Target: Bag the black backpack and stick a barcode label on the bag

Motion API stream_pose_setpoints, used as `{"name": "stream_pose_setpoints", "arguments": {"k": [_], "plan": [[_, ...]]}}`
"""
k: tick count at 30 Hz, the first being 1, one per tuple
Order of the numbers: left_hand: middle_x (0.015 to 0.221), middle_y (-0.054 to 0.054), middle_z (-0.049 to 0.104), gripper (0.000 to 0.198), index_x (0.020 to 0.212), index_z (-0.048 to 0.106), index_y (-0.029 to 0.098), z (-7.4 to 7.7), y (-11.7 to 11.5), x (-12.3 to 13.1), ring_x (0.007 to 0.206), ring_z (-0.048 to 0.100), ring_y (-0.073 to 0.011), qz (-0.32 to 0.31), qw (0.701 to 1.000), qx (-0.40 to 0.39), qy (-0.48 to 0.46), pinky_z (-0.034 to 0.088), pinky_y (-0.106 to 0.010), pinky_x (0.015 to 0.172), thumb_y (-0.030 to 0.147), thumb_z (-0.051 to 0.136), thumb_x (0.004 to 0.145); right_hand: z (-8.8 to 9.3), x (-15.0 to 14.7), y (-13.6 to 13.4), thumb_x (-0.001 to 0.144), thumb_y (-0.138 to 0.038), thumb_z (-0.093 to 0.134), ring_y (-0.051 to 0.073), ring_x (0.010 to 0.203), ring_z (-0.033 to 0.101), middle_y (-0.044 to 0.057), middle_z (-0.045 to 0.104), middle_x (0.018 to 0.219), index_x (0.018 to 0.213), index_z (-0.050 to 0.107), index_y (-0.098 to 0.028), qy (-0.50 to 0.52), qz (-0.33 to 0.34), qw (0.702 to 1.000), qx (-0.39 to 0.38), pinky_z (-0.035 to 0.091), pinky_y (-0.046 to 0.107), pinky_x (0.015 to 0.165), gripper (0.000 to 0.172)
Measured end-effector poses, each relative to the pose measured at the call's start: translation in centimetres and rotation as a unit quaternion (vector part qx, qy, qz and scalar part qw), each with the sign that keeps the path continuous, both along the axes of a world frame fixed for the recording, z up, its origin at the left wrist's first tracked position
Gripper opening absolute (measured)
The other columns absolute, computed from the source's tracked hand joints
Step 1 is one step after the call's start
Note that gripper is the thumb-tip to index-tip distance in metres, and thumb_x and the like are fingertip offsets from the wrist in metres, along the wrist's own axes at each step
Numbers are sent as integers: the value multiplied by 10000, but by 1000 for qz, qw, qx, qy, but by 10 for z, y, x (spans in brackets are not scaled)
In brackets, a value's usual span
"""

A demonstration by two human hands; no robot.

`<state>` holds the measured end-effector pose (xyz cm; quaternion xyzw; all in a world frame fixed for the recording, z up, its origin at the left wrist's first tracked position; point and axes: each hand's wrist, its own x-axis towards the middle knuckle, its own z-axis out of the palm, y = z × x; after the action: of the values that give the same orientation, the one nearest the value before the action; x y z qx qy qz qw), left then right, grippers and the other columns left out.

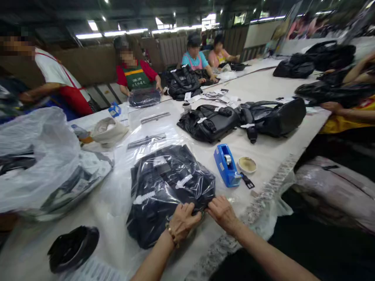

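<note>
A black backpack [166, 171] lies flat on the table inside a clear plastic bag [202, 177], with white wrapped strips on its straps. At the bag's near right edge, my left hand [184, 222], with a bracelet at the wrist, has its fingers curled onto the plastic. Close beside it, my right hand [222, 212] is closed on the same edge at the corner. The fingertips of both hands are partly hidden. Just beyond my right hand stand a blue tape dispenser [227, 166], a small round dish [247, 164] and a black buckle [247, 181].
More black backpacks [209, 123] lie farther along the white table [263, 156]. A large plastic sack [38, 144] fills the left side, near a black rolled item [73, 248]. Several co-workers sit or stand around the table. Flat clear bags [149, 127] lie beyond the backpack.
</note>
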<state>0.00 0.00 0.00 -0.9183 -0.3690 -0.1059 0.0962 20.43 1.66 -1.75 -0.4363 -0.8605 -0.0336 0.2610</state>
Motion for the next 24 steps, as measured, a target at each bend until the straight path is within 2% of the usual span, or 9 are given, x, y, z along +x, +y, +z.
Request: {"name": "stream_pose_setpoints", "arguments": {"k": [7,12,19,22,24], "plan": [[999,-58,488,301,1132,494,363,5,4,1,756,449,-170,-18,999,-35,19,335,-310,623,249,447,858,2,5,3,814,-288,578,160,639,402,-4,501,616,632,503,-196,0,10,1000,-9,252,297,621,218],[1039,-56,500,239,1053,549,344,4,4,1,785,449,-173,-13,997,-66,25,335,-316,636,252,423,872,2,5,4,835,-288,545,160,637,405,-1,502,615,629,504,-196,4,14,1000,-17,253,300,625,229],[1019,-54,516,267,1077,540,352,5,5,1,780,442,-176,-2,995,-95,21,335,-321,645,245,380,892,12,12,1,869,-259,475,157,648,436,5,525,633,657,528,-199,32,17,998,-52,280,297,623,227],[1027,-55,513,272,1098,530,356,4,6,1,784,440,-175,-5,994,-104,22,334,-320,646,254,384,892,21,25,6,873,-243,463,157,687,477,15,557,669,720,559,-199,76,-21,995,-65,324,291,656,186],[1041,-56,510,267,1098,529,353,3,6,1,797,440,-176,-4,994,-109,23,336,-321,655,257,391,890,25,40,16,872,-260,461,171,761,508,39,594,751,796,578,-197,117,-81,988,-66,353,307,716,152]]}}
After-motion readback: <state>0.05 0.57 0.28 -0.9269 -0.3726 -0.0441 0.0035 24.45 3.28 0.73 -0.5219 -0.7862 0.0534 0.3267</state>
